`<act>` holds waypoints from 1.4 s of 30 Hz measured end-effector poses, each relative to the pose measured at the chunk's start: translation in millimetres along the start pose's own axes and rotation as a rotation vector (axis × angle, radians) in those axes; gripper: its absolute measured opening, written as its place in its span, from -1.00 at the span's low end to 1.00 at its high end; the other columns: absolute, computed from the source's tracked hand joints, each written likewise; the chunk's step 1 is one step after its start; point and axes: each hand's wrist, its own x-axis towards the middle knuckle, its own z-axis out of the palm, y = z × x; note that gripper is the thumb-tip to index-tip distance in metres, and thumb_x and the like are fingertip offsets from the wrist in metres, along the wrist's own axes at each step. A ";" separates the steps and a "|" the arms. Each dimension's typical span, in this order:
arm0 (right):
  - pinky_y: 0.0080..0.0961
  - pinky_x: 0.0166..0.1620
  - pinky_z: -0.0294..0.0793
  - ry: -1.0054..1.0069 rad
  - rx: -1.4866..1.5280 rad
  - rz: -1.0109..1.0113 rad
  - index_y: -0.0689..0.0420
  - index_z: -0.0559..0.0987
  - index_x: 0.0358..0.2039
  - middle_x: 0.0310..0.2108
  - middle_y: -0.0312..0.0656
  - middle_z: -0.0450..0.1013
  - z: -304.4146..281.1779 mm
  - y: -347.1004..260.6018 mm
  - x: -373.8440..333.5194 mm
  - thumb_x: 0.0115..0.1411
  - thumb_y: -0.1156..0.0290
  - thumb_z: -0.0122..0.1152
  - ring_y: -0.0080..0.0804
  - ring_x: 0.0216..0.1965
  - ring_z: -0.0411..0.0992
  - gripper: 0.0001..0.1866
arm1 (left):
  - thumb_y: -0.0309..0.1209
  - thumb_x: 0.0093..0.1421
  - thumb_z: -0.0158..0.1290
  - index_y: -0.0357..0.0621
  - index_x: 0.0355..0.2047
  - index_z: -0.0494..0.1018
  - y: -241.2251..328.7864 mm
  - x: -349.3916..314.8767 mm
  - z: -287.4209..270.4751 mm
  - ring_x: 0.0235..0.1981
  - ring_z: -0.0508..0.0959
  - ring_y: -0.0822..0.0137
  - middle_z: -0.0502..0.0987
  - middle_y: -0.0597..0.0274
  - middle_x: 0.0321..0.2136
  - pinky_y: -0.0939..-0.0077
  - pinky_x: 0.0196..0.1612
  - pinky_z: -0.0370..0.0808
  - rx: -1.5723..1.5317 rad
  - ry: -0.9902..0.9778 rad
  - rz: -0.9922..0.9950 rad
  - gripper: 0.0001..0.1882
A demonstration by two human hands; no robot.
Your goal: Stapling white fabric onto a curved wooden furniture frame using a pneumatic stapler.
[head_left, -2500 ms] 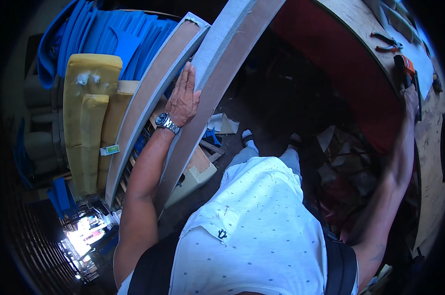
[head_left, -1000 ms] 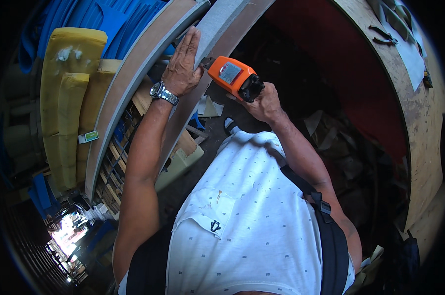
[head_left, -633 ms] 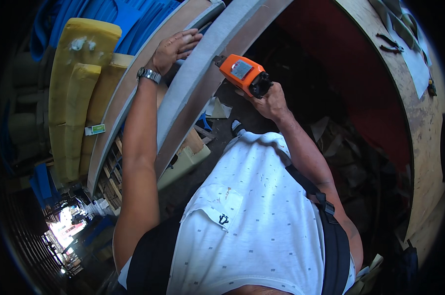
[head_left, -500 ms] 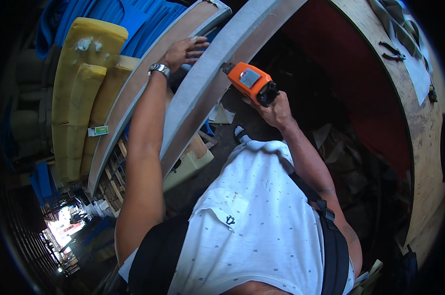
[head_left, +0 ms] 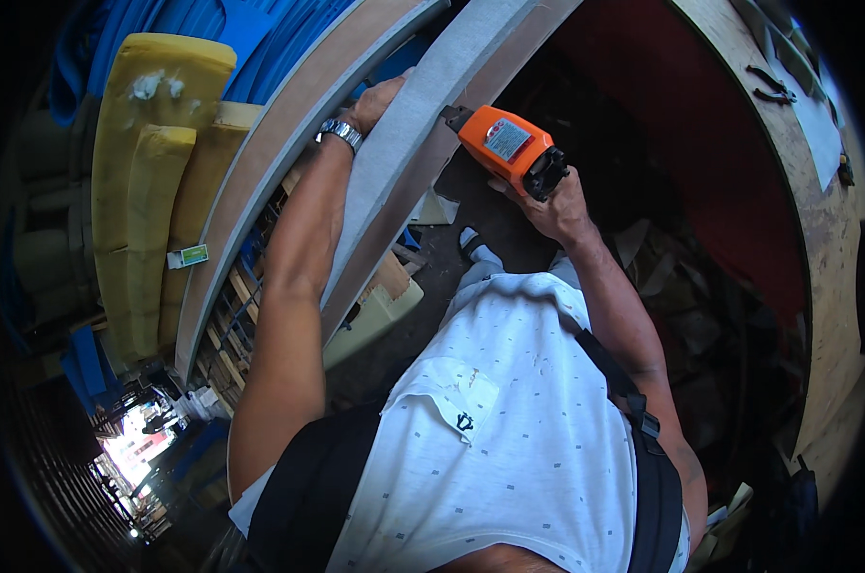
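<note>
A long curved panel (head_left: 394, 158), with a pale grey fabric-covered edge and a brown side, runs diagonally before me. My left hand (head_left: 379, 101), a metal watch on its wrist, is closed at the panel's left edge; its fingertips are hidden behind the panel. My right hand (head_left: 554, 207) is wrapped round the handle of an orange staple gun (head_left: 511, 145) with a black nose. That nose points at the panel's brown side, and whether it touches cannot be made out.
Another curved panel (head_left: 270, 124) stands to the left, beside yellow foam pieces (head_left: 160, 210) and blue sheets (head_left: 193, 29). A small green-and-white box (head_left: 188, 256) sits by the foam. At right, pliers (head_left: 770, 86) lie on a wooden board (head_left: 814, 248). A pale piece (head_left: 380, 320) lies below.
My left hand has gone from spread fingers to a closed grip at the panel's edge. The staple gun and my right hand have shifted slightly to the right.
</note>
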 end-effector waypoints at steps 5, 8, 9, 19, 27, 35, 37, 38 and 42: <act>-0.31 -0.02 0.66 -0.018 -0.057 -0.026 0.11 0.61 -0.03 -0.25 -0.17 0.63 6.5 6.5 4.1 0.18 0.20 0.42 -0.31 -0.16 0.63 -0.60 | 0.13 0.45 -0.35 0.13 0.39 0.20 28.2 -39.5 2.7 0.20 0.46 0.12 0.47 0.03 0.18 0.23 0.19 0.40 0.104 0.126 -0.026 -0.36; -0.44 -0.32 0.60 0.081 0.005 -0.086 0.12 0.65 -0.31 -0.51 -0.25 0.57 13.8 14.5 6.9 0.17 0.25 0.39 -0.40 -0.45 0.58 -0.79 | 0.11 0.46 -0.39 0.14 0.41 0.16 33.6 -54.1 12.5 0.25 0.41 0.01 0.43 0.00 0.22 0.24 0.21 0.39 0.304 0.282 0.098 -0.37; -0.44 -0.32 0.60 0.078 0.009 -0.084 0.12 0.65 -0.31 -0.51 -0.25 0.57 14.7 14.9 7.5 0.17 0.25 0.39 -0.40 -0.45 0.58 -0.79 | 0.10 0.47 -0.40 0.15 0.41 0.15 36.1 -57.6 13.9 0.27 0.39 -0.04 0.41 -0.01 0.24 0.25 0.21 0.40 0.378 0.329 0.150 -0.38; -0.37 -0.19 0.65 0.006 -0.024 -0.050 0.13 0.63 -0.19 -0.41 -0.21 0.59 12.7 17.7 10.1 0.15 0.25 0.40 -0.36 -0.34 0.61 -0.71 | -0.06 0.44 -0.18 0.34 0.43 0.10 33.1 -91.4 54.0 0.29 0.33 -0.11 0.13 0.12 0.42 0.08 0.21 0.44 0.647 0.521 0.376 -0.43; -0.42 -0.32 0.59 0.110 0.077 -0.141 0.09 0.63 -0.33 -0.54 -0.26 0.54 16.8 20.0 1.8 0.15 0.24 0.37 -0.40 -0.47 0.57 -0.80 | -0.21 0.33 -0.02 0.22 0.47 -0.05 33.3 -101.4 66.0 0.31 0.30 -0.10 0.04 0.07 0.44 -0.02 0.20 0.42 0.909 0.564 0.363 -0.25; -0.36 -0.23 0.63 0.049 0.088 -0.115 0.11 0.63 -0.23 -0.48 -0.25 0.56 18.8 15.1 -14.8 0.14 0.24 0.42 -0.37 -0.39 0.60 -0.72 | -0.34 0.21 0.13 0.00 0.46 -0.08 30.1 -105.9 66.9 0.34 0.26 -0.06 0.03 0.03 0.44 0.06 0.29 0.34 0.881 0.547 0.394 -0.12; -0.34 -0.15 0.69 0.021 0.049 -0.115 0.14 0.64 -0.17 -0.39 -0.20 0.61 20.2 11.8 -12.3 0.15 0.23 0.45 -0.34 -0.31 0.63 -0.68 | -0.35 0.20 0.15 0.00 0.46 -0.07 29.4 -105.8 69.7 0.35 0.25 -0.06 0.03 0.04 0.44 0.06 0.30 0.34 0.870 0.544 0.384 -0.10; -0.36 -0.17 0.69 0.013 0.029 -0.072 0.15 0.63 -0.20 -0.42 -0.21 0.59 21.0 9.6 -10.8 0.14 0.24 0.45 -0.35 -0.34 0.63 -0.69 | -0.36 0.18 0.17 0.00 0.46 -0.06 29.0 -105.6 70.3 0.35 0.25 -0.05 0.03 0.05 0.44 0.07 0.30 0.34 0.861 0.543 0.373 -0.09; -0.42 -0.26 0.66 0.048 -0.008 -0.068 0.18 0.62 -0.27 -0.48 -0.22 0.56 23.3 1.4 -12.8 0.13 0.25 0.45 -0.37 -0.40 0.60 -0.72 | -0.41 0.13 0.22 0.04 0.46 -0.08 30.5 -106.7 65.9 0.36 0.24 -0.04 0.02 0.06 0.44 0.06 0.30 0.33 0.829 0.535 0.391 -0.03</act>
